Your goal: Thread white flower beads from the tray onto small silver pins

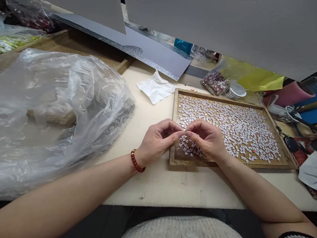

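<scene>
My left hand (160,138), with a dark red bead bracelet (136,162) at the wrist, is closed in a pinch. Its fingertips meet those of my right hand (206,137), which pinches too. Whatever lies between the fingertips is too small to make out. Both hands are above the left part of a shallow wooden tray (173,122). Many small white flower-like pieces (237,129) are spread over the tray's brown bottom. A tiny red bit (253,151) shows among them near the front.
A large clear plastic bag (99,89) covers the table's left side. Behind the tray lie a crumpled white tissue (156,87), a bag of dark red pieces (215,81) and a white cup (235,91). Grey panels (223,29) lean across the back; sunglasses (291,143) lie at right.
</scene>
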### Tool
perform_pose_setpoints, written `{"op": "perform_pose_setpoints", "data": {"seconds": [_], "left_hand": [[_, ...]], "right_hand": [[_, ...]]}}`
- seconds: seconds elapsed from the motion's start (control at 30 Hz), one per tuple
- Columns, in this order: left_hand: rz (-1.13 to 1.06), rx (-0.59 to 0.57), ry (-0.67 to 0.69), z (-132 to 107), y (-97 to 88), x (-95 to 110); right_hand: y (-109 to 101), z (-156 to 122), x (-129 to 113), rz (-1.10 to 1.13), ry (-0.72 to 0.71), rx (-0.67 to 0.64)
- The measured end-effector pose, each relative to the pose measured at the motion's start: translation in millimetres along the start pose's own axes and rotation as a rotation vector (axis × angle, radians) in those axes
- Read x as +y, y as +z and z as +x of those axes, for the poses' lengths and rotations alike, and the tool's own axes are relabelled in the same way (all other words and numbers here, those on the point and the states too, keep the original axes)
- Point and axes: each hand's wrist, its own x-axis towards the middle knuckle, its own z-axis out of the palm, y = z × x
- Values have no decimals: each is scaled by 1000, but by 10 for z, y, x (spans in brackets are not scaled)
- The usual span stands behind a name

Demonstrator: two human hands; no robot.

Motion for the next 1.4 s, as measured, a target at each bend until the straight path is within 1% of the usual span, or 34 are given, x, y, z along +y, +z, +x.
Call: {"op": "perform_pose_setpoints", "data": {"seconds": [0.1, 0.17, 0.23, 0.3, 0.37, 0.43, 0.53, 0.6, 0.73, 0.83, 0.97, 1.07, 1.4], "left_hand": [[12, -19, -5, -8, 1, -10], [22, -14, -26, -14, 4, -11], [14, 22, -34, -16, 4, -9], [-17, 86, -27, -11, 3, -6], [-56, 155, -25, 0, 2, -3], [-86, 194, -40, 13, 2, -1], [-90, 190, -63, 26, 2, 2], [-70, 180, -64, 28, 0, 3], [-45, 172, -54, 26, -4, 3], [-20, 164, -57, 22, -2, 9], [11, 163, -68, 13, 1, 21], [22, 163, -68, 10, 1, 23], [32, 163, -71, 19, -2, 6]], "right_hand": [[-14, 4, -30, -94, -42, 8], [-63, 24, -57, -163, -80, 38], [-143, 60, -71, -275, -126, 89], [-228, 102, -59, -442, -175, 122], [-284, 138, -20, -601, -208, 90], [-296, 160, 32, -714, -239, 25], [-260, 174, 91, -830, -284, -56], [-230, 183, 108, -911, -301, -87], [-197, 214, 129, -1074, -360, -82], [-183, 234, 160, -1146, -421, -69], [-161, 236, 197, -1205, -459, -51], [-148, 229, 201, -1233, -463, -40], [-151, 226, 169, -1272, -471, -96]]}}
